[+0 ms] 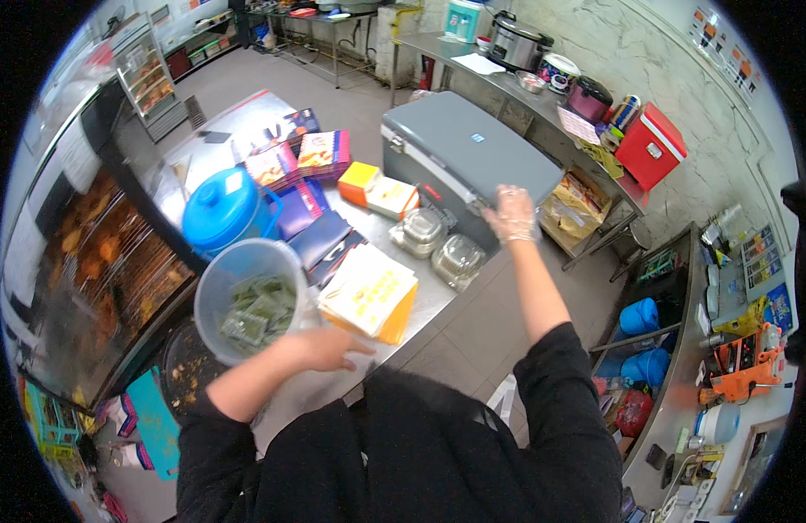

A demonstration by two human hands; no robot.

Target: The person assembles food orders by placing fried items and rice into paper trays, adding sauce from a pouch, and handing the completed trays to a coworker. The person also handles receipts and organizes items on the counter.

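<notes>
My right hand [512, 214], in a clear plastic glove, is at the front edge of a large grey cooler box [468, 144]. Its fingers lie over the lid near the right latch, with the thumb toward the front. The lid is down. My left hand [329, 349] looks bare and slightly blurred; its index finger points right and nothing shows in it. It is just below a stack of white and yellow paper bags [370, 289], beside a translucent bucket [213, 305] holding green sachets [261, 307]. Clear plastic containers [420, 232] stand before the cooler.
A blue lidded jug [220, 212] and printed boxes [323, 151] crowd the steel table [433, 305]. At left stands a glass food warmer [89, 253]. Along the wall, a steel counter [499, 74] holds cookers and a red cooler [651, 145]. Shelving [660, 336] is on the right.
</notes>
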